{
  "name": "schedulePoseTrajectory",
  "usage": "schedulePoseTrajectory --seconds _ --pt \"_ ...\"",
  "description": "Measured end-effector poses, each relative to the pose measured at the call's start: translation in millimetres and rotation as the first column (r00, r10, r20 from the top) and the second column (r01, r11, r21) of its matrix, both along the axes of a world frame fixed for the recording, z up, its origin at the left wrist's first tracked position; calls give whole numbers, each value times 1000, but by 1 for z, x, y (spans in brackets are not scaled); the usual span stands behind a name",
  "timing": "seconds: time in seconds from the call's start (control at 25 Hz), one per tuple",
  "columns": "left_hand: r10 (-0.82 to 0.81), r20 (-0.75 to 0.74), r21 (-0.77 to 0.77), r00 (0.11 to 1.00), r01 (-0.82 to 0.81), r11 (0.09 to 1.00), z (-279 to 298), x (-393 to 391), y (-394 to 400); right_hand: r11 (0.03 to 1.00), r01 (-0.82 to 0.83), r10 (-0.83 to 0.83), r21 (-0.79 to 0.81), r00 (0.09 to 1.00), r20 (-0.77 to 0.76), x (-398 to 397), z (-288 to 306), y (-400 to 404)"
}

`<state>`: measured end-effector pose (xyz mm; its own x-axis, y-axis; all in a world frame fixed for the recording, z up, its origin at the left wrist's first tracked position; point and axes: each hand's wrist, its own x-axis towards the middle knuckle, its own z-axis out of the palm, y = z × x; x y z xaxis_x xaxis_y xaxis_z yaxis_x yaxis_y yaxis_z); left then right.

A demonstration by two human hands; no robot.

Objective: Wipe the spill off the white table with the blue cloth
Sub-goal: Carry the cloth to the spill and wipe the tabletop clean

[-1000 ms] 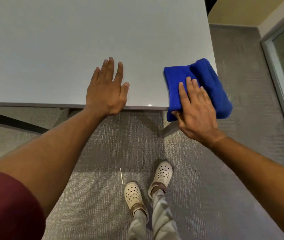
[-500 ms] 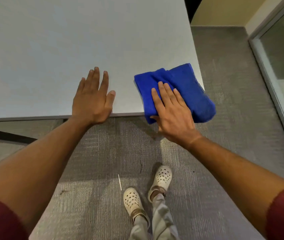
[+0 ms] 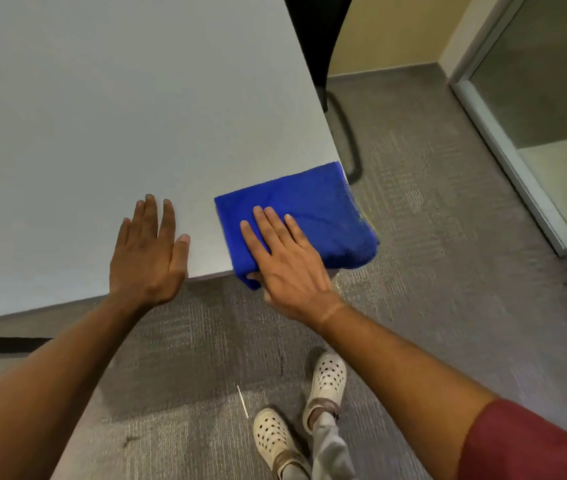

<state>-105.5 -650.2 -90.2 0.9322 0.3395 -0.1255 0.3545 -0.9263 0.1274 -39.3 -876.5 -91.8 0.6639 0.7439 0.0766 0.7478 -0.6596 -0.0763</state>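
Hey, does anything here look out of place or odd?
The cloth overhangs the table's near right corner, partly unsupported under the right hand. A thin white stick lies on the carpet. No spill shows on the tabletop.

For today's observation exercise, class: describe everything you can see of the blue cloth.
The blue cloth is a bright, fuzzy, towel-like fabric folded into a thick pad. It lies flat on the near right corner of the white table, its near and right edges overhanging the tabletop. The right hand presses flat on it, fingers spread, thumb tucked under its near edge. The left hand rests apart from it.
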Motion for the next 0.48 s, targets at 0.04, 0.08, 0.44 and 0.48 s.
schedulePoseTrajectory --seconds 0.04,0.08,0.44,0.48 --pt "3 -4 -3 1000 -3 1000 1 0 0 994 66 -65 86 998 -12 -5 2 -8" --pt "4 -7 -6 1000 -4 1000 1 -1 0 969 171 -166 177 985 -41 -14 1 -19" --pt "7 30 -51 1000 -6 999 0 14 -1 310 870 -660 383 487 -572 -14 -13 12" --pt "5 30 -37 1000 -4 999 0 14 -1 275 876 -676 395 469 -569 -8 -13 11"
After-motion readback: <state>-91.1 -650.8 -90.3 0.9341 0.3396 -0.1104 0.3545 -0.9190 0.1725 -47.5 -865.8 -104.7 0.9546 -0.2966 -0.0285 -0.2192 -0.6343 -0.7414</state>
